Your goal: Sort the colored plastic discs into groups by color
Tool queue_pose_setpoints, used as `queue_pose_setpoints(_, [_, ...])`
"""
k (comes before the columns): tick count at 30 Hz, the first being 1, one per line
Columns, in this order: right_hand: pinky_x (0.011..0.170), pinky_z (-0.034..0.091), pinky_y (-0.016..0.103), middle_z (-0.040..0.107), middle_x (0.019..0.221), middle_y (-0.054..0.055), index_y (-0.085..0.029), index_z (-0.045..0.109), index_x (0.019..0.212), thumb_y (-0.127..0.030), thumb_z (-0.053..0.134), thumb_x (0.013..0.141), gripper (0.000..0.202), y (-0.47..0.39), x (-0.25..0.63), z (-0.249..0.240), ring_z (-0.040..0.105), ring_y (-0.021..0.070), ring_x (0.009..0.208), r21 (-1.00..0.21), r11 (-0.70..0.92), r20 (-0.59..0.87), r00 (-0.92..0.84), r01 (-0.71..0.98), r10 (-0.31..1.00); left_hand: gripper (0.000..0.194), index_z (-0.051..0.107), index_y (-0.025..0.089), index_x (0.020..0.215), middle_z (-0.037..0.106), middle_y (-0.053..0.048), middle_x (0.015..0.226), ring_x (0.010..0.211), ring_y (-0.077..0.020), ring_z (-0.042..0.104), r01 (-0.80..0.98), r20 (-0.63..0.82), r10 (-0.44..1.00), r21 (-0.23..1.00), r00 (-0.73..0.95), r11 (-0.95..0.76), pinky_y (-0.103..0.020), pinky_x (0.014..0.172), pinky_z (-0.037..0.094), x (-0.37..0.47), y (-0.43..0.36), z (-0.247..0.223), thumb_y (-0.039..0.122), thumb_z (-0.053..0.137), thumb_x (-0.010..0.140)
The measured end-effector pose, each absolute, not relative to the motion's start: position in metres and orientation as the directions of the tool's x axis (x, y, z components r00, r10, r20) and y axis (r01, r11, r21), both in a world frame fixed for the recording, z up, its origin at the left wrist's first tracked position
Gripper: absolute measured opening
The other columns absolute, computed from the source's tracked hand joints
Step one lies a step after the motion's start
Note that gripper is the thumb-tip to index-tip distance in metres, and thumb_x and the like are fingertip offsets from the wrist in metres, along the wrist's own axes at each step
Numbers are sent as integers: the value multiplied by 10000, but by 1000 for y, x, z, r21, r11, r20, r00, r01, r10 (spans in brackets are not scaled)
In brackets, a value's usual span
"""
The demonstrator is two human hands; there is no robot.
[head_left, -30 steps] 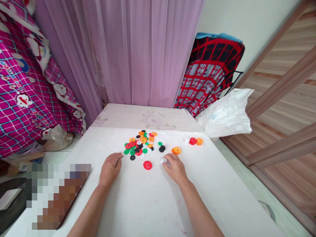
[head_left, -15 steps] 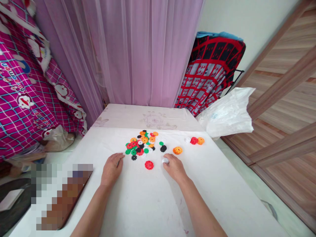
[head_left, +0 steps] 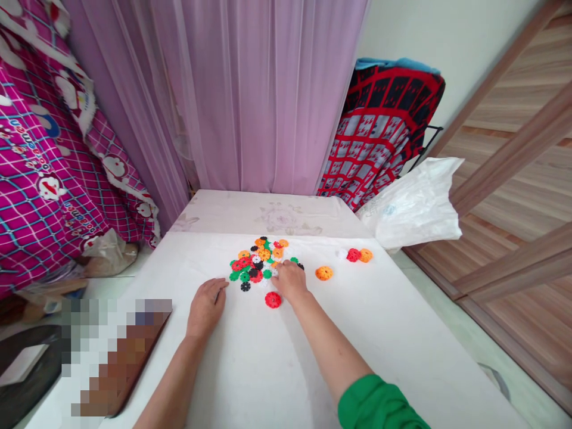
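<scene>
A loose pile of small notched discs [head_left: 264, 254] in orange, red, green, black and white lies on the white table. My right hand [head_left: 290, 280] reaches to the pile's right edge, fingers bent over white discs; what its fingertips grip, if anything, is too small to name. It partly hides a black disc [head_left: 301, 267] behind it. My left hand [head_left: 208, 304] rests on the table left of the pile, fingers curled together, their undersides hidden. Between the hands sits a red disc [head_left: 273, 300]. Farther right is an orange disc [head_left: 324, 273].
White, red and orange discs [head_left: 353, 255] sit in a row at the table's right. A brown flat object [head_left: 134, 363], partly pixelated, lies at the left edge. A white plastic bag [head_left: 411, 205] stands beyond the right edge.
My right hand has moved left and forward from beside the orange disc to the pile. The white disc it held is no longer visible. My left hand stays in place.
</scene>
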State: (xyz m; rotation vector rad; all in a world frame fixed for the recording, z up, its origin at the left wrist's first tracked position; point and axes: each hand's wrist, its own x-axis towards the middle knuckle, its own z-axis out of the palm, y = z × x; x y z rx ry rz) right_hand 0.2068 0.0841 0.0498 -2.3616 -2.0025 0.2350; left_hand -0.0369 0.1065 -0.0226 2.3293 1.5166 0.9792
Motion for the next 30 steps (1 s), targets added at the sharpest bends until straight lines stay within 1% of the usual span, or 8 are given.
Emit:
queue_pose_setpoints(5, [825, 453, 305, 665, 1146, 129, -159, 661, 1143, -289, 587, 858, 322, 97, 201, 47, 607, 236, 1078, -117, -202, -157, 182, 972, 971, 312, 712, 215, 937, 745, -76, 1058, 1022, -242, 669, 740, 426, 869, 493, 253, -457, -428, 966, 516, -37, 107, -23, 300, 419, 874])
queue_pose_setpoints(7, [807, 457, 301, 673, 1142, 136, -154, 665, 1137, -282, 605, 841, 328, 101, 199, 49, 622, 237, 1065, -114, -217, -178, 195, 970, 965, 312, 712, 218, 935, 744, -75, 1058, 1020, -243, 669, 738, 424, 869, 495, 255, -459, -431, 965, 517, -37, 107, -22, 301, 418, 872])
queue_pose_setpoints(13, [785, 444, 281, 694, 1112, 122, -169, 680, 1088, -275, 602, 827, 292, 94, 204, 61, 643, 220, 1028, -122, -210, -172, 188, 970, 967, 312, 710, 214, 931, 746, -79, 1044, 1015, -243, 671, 743, 420, 871, 490, 257, -456, -422, 957, 521, -37, 107, -21, 301, 418, 868])
queue_pose_setpoints(15, [775, 436, 277, 696, 1105, 107, -180, 675, 1080, -290, 579, 837, 283, 83, 218, 67, 643, 211, 1012, -156, -225, -137, 205, 962, 969, 313, 711, 213, 930, 746, -81, 1046, 1016, -244, 671, 742, 416, 871, 490, 263, -458, -427, 958, 521, -37, 107, -21, 303, 418, 868])
queue_pose_setpoints(19, [773, 415, 257, 701, 1073, 43, -222, 673, 1035, -301, 581, 832, 236, 53, 260, 77, 641, 175, 966, -297, -293, -75, 283, 909, 956, 317, 712, 224, 938, 743, -73, 1067, 1030, -243, 665, 739, 415, 874, 499, 254, -452, -432, 972, 512, -37, 107, -23, 315, 416, 875])
queue_pose_setpoints(21, [760, 406, 251, 700, 1061, 25, -232, 674, 1007, -300, 592, 823, 213, 39, 275, 79, 640, 162, 935, -322, -318, -73, 311, 892, 948, 324, 713, 225, 945, 743, -70, 1069, 1035, -243, 662, 740, 416, 877, 505, 241, -443, -432, 978, 508, -37, 108, -24, 320, 410, 880])
queue_pose_setpoints(24, [736, 393, 246, 697, 1061, 19, -233, 670, 984, -293, 606, 814, 191, 25, 282, 77, 637, 155, 908, -303, -320, -100, 304, 898, 947, 337, 715, 224, 952, 742, -69, 1072, 1050, -245, 657, 744, 409, 882, 508, 235, -434, -429, 980, 508, -37, 108, -25, 328, 402, 883])
queue_pose_setpoints(30, [757, 391, 253, 684, 1090, 43, -218, 660, 1019, -303, 586, 826, 223, 19, 273, 67, 626, 176, 991, -247, -295, -131, 270, 923, 954, 332, 715, 226, 941, 743, -65, 1075, 1052, -240, 658, 742, 413, 882, 513, 226, -431, -423, 986, 506, -37, 108, -25, 325, 405, 875])
